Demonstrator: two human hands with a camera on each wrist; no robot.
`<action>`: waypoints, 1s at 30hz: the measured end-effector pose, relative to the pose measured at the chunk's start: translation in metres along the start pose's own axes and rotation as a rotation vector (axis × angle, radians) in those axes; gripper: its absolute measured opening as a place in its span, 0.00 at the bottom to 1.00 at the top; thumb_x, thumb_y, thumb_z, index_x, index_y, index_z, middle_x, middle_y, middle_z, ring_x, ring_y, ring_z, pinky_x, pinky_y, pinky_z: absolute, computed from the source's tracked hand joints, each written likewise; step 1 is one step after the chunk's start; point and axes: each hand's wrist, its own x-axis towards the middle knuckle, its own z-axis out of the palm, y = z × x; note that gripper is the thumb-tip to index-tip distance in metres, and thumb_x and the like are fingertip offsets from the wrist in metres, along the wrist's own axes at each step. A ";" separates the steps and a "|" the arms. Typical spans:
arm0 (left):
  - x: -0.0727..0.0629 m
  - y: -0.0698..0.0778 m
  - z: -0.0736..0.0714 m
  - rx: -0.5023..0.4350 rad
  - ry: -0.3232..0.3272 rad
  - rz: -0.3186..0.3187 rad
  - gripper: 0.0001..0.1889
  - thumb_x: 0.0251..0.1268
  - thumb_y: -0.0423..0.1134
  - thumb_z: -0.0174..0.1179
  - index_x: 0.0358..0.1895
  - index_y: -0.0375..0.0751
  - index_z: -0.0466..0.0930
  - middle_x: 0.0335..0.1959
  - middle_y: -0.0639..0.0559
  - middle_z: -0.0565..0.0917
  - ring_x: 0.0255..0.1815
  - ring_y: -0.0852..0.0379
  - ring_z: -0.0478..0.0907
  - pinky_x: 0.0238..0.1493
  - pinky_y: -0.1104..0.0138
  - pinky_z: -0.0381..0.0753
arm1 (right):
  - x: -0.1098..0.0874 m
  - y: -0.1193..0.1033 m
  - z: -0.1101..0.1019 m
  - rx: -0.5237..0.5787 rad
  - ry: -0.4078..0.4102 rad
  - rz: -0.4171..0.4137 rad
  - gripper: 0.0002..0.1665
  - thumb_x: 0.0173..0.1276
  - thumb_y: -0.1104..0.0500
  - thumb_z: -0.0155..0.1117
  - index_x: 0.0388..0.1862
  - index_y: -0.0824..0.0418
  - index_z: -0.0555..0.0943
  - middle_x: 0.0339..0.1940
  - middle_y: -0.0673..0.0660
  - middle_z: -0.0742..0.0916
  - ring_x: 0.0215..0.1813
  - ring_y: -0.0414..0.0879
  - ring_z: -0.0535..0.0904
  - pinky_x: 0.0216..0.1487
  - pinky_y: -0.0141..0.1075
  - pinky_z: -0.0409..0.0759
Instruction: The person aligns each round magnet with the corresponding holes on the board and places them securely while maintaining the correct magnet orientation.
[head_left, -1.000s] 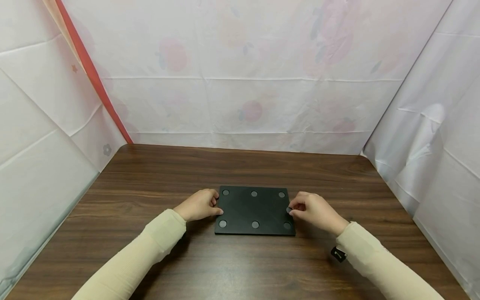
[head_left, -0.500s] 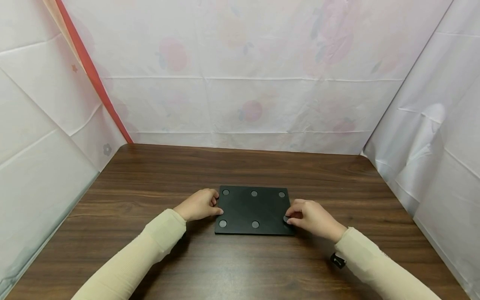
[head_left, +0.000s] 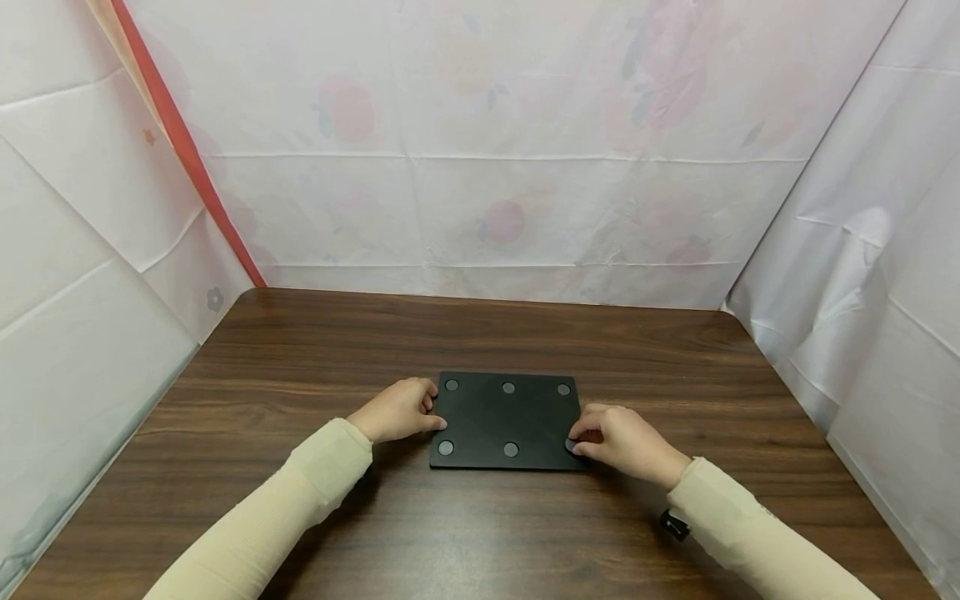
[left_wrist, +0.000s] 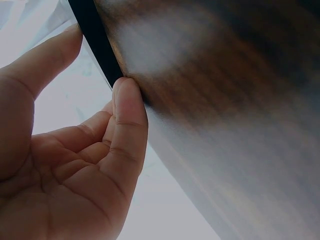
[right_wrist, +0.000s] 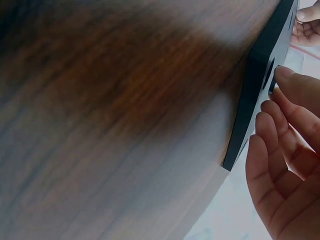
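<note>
A flat black board [head_left: 510, 418] lies on the table, with round grey spots [head_left: 508, 387] in two rows along its far and near sides. My left hand [head_left: 400, 410] rests at its left edge. In the left wrist view, thumb and fingertips [left_wrist: 131, 97] touch the board's side, spread apart along it. At the near right corner my right hand [head_left: 626, 437] pinches a small dark disc [head_left: 571, 446] between thumb and forefinger. The disc is tilted right at the corner's round recess [right_wrist: 268, 73], partly covered by the fingers.
The brown wood-grain table [head_left: 337, 342] has rounded far corners. White patterned curtains [head_left: 480, 150] hang close behind it and on both sides, with a red strip [head_left: 187, 150] at the left. A small black tag [head_left: 674, 525] hangs from the right sleeve.
My right hand has moved toward the near right corner of the board with the disc, lowering it over the recess there. The left hand and the board have stayed in place.
</note>
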 end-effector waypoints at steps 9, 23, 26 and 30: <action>0.000 0.000 0.000 0.003 0.002 0.004 0.29 0.59 0.41 0.70 0.59 0.28 0.74 0.44 0.45 0.82 0.46 0.53 0.80 0.51 0.57 0.81 | 0.000 0.001 0.002 -0.019 -0.004 -0.001 0.07 0.62 0.58 0.72 0.40 0.52 0.88 0.35 0.43 0.83 0.34 0.30 0.77 0.34 0.28 0.78; -0.001 0.001 0.000 0.001 0.001 0.003 0.29 0.59 0.41 0.70 0.59 0.28 0.74 0.43 0.44 0.82 0.46 0.52 0.80 0.51 0.57 0.81 | -0.001 0.000 0.002 -0.047 -0.001 0.000 0.06 0.61 0.58 0.73 0.37 0.51 0.87 0.35 0.43 0.83 0.33 0.31 0.78 0.33 0.28 0.78; -0.001 0.001 -0.001 0.002 0.003 -0.001 0.29 0.59 0.41 0.70 0.59 0.28 0.75 0.43 0.44 0.82 0.46 0.52 0.80 0.50 0.57 0.81 | 0.000 0.000 0.001 -0.051 -0.004 0.003 0.06 0.61 0.58 0.73 0.37 0.51 0.87 0.36 0.43 0.83 0.34 0.31 0.78 0.34 0.28 0.78; 0.000 0.001 -0.001 0.005 0.004 -0.005 0.28 0.58 0.41 0.70 0.59 0.28 0.75 0.43 0.45 0.82 0.45 0.53 0.80 0.50 0.57 0.81 | 0.000 0.000 0.001 -0.055 -0.004 0.009 0.06 0.61 0.59 0.73 0.37 0.50 0.87 0.36 0.43 0.83 0.34 0.33 0.79 0.34 0.29 0.79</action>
